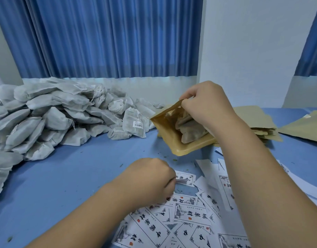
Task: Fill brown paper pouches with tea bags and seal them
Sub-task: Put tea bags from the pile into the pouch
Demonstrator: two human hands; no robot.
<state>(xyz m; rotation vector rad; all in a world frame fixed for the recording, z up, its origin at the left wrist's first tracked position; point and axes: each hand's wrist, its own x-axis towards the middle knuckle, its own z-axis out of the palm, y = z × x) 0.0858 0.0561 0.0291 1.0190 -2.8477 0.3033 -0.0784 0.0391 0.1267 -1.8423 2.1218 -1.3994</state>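
My right fingers (190,105) are curled tight and pinch the top edge of a brown paper pouch (173,142), holding it up off the blue surface (64,176) so that it hangs tilted, its mouth up at my grip and its rounded bottom corner lowest, toward me. The pouch's clear window faces me, and through it I see tea bags (189,130) lying inside, bunched toward the lower right of the window. Whether the mouth is pressed closed I cannot tell, since my hand covers it. My left fingers (167,176) are curled in almost to a fist, low over the surface just below the pouch, and they pinch the near edge of one printed label (185,177), which lifts a little where I hold it. More labels (190,212) with black characters and small red stamps lie scattered and overlapping on the surface in front of me, under and beside both forearms. To my left a big heap of loose grey tea bags (55,115) spreads along the back of the surface, some with strings and small white tags showing; its nearest bags lie just beside the hanging pouch. Behind my right wrist a stack of flat empty pouches (258,122) rests on the surface, and another flat pouch (304,127) lies apart from it at the far right. Bits of green leaf dot the surface. A pleated blue curtain (109,36) hangs behind the heap, beside a white wall (252,51).
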